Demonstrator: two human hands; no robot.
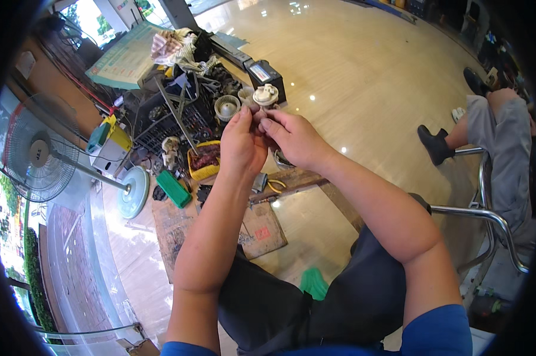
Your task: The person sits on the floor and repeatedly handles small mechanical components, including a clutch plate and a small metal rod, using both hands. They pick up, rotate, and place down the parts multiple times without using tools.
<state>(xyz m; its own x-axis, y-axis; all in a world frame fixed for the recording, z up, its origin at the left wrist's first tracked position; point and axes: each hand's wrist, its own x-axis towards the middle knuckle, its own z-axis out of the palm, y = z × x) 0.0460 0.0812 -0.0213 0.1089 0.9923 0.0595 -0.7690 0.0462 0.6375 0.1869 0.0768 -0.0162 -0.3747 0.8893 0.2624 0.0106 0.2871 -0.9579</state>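
My left hand (242, 142) and my right hand (296, 139) meet in front of me, fingers bent and fingertips pressed together. Between them is a small brownish piece, mostly covered by the fingers and too small to name. Just beyond the fingertips shows an off-white round part (265, 95) with a knobbly top; whether it is joined to what I hold or stands behind, I cannot tell. Close by on the left lies a pale ribbed blower wheel (227, 107). A black battery (267, 79) stands behind the round part.
A black crate (172, 113) of parts, a yellow basket (204, 169), a green box (174, 189) and yellow-handled pliers (276, 186) lie around the cardboard (262, 236). A standing fan (42, 151) is at left. At right, a person (499, 136) sits near a metal-framed chair (487, 213).
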